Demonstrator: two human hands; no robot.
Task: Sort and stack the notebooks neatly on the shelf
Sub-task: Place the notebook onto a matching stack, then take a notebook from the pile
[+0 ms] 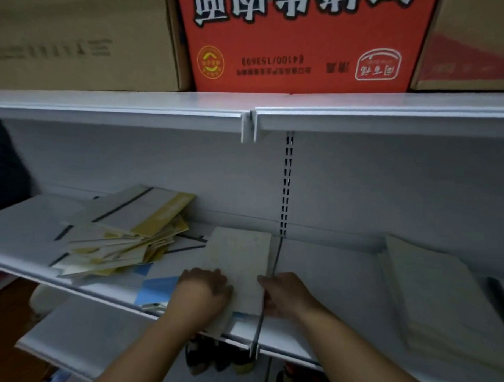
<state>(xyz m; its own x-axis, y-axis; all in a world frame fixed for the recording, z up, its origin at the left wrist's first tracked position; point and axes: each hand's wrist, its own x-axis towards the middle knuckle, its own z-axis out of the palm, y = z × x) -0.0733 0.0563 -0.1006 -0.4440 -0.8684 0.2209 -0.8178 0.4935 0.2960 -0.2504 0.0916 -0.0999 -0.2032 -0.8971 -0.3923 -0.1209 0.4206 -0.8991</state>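
Notebook [239, 262] lies with long axis toward shelf [328, 267] back; left hand [203, 295] grips its left edge, right hand [287, 295] its right edge, equally near.

Your hands and forearms, bare.
Your left hand [201, 294] and right hand [287, 295] are uncovered, and so are your left forearm [142, 355] and right forearm [368, 352], as far as the bottom edge cuts them. Skin is all that shows on wrists, knuckles and fingers. Dim light and blur smear the fingertips, so nails and finer marks can't be made out.
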